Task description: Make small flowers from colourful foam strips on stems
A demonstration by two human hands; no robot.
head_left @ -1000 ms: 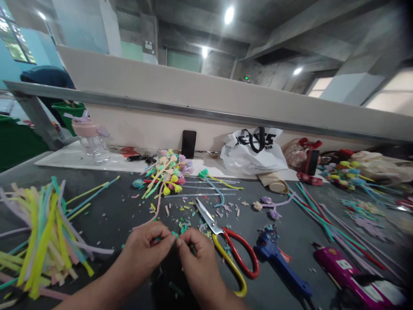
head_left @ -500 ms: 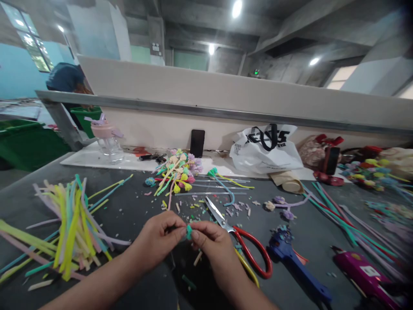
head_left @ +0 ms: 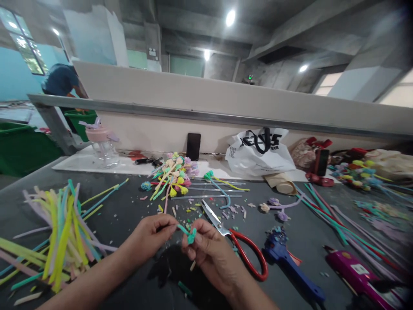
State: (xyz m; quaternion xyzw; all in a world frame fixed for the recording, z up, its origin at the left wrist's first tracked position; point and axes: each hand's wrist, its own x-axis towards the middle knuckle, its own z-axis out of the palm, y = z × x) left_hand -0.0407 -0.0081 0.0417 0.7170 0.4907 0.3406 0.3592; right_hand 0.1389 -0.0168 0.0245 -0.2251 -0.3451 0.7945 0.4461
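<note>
My left hand (head_left: 151, 234) and my right hand (head_left: 206, 247) meet low in the middle of the view, over a dark grey table (head_left: 129, 206). Both pinch a short teal pipe cleaner (head_left: 187, 232) whose right end is curled into a small knot. The left fingers grip its straight end; the right thumb and forefinger press the curled end. Red and yellow scissors (head_left: 238, 245) lie open just right of my right hand. A heap of finished pipe-cleaner flowers (head_left: 172, 174) lies farther back.
A bundle of loose pipe cleaners (head_left: 61, 228) lies at left. A blue glue gun (head_left: 290, 262) and a magenta tool (head_left: 358, 271) lie at right. A white bag (head_left: 258, 150), phone (head_left: 193, 146) and jar (head_left: 101, 144) stand by the back wall. A person (head_left: 63, 82) bends at far left.
My right hand has turned palm upward and drawn apart from the left a little, so the teal pipe cleaner's curled end now shows. The head view shifted slightly.
</note>
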